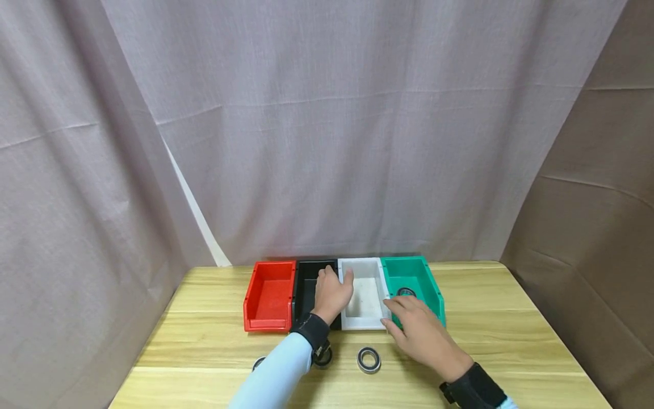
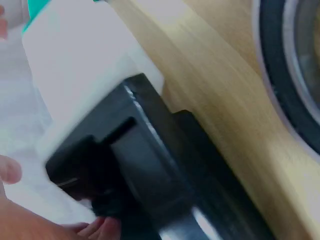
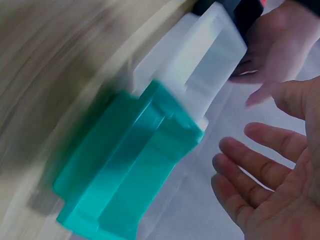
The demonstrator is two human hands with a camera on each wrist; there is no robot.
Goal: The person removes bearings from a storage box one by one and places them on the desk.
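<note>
My left hand (image 1: 333,292) reaches into the black bin (image 1: 305,284), its thumb spread toward the white bin (image 1: 365,325). In the left wrist view, its fingertips (image 2: 107,229) dip inside the black bin, apart from the thumb, with nothing seen between them. My right hand (image 1: 421,332) hovers at the border of the white bin and the green bin (image 1: 434,289). Its fingers are spread and loosely bent, holding nothing in the right wrist view. A ball bearing (image 1: 406,291) lies in the green bin, partly covered by that hand.
A red bin (image 1: 268,325) stands at the left end of the row. On the wooden table (image 1: 511,329) in front lie a bearing (image 1: 369,360), a second bearing (image 1: 323,358) beside the left wrist, and a ring edge (image 1: 259,362) half hidden by the sleeve. Grey curtain hangs behind.
</note>
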